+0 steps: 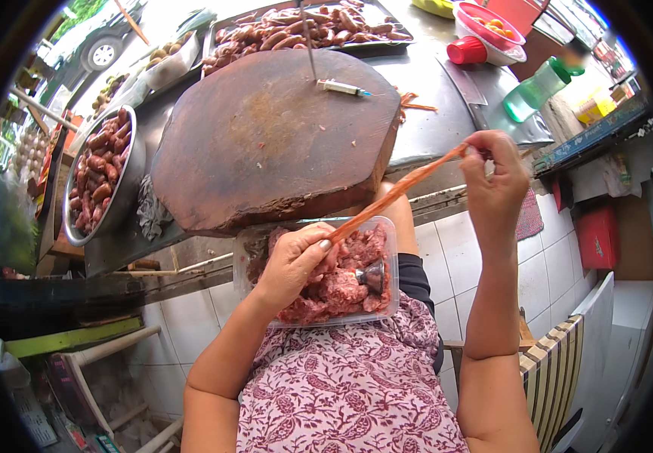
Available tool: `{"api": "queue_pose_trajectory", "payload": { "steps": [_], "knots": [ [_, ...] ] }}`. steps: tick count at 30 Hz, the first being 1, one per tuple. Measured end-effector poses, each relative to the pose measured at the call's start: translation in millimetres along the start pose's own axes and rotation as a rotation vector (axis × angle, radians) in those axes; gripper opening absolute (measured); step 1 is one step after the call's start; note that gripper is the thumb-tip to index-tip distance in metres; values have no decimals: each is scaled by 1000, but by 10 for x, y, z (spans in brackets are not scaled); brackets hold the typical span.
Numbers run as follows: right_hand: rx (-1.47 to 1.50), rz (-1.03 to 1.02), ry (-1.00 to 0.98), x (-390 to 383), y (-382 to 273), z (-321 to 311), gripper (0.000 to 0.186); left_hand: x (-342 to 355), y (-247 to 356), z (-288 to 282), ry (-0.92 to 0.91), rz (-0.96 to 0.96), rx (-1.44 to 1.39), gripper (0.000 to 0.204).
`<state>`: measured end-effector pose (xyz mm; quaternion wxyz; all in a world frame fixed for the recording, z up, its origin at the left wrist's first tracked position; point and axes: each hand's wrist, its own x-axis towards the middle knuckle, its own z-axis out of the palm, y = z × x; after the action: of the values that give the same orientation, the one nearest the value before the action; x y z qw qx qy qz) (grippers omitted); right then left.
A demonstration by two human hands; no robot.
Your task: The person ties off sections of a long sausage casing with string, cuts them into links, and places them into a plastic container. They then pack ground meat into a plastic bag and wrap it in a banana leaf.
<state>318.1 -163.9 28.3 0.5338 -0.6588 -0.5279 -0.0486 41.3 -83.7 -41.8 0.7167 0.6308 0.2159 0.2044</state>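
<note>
A long, thin, stringy orange strand [409, 181] is stretched taut on a slant between my two hands; whether it is casing or twine I cannot tell. Its lower end is pinched by my left hand [294, 260], thumb on top, over a clear plastic tub [396, 298]. Raised to the right, my right hand [498, 170] grips the upper end in its fingertips. Ground meat [334, 291] fills the tub, which rests on my lap. A metal funnel-like piece [374, 277] lies in the meat.
A thick wooden chopping block [266, 143] stands ahead, with a syringe [341, 87] on it. Sausages fill a metal bowl [71, 215] at left and a tray [409, 38] behind. More orange strands [417, 106], a cleaver-like blade [462, 79] and a green bottle [532, 92] are at right.
</note>
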Motion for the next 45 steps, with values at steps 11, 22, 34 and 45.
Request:
{"api": "queue_pose_trajectory", "payload": {
  "steps": [11,22,34,45],
  "knots": [
    [1002,475,-567,-293,-242,304,17,71,37,53,-86,81,195,18],
    [-106,-466,-921,-439,-436,290,11,48,167,27,-224,152,489,23],
    [-242,-470,-880,-252,-261,-28,12,127,140,-27,-274,181,494,26],
    [-318,-419,-786,6,-64,-182,7,109,75,-71,-151,144,438,19]
  ]
}}
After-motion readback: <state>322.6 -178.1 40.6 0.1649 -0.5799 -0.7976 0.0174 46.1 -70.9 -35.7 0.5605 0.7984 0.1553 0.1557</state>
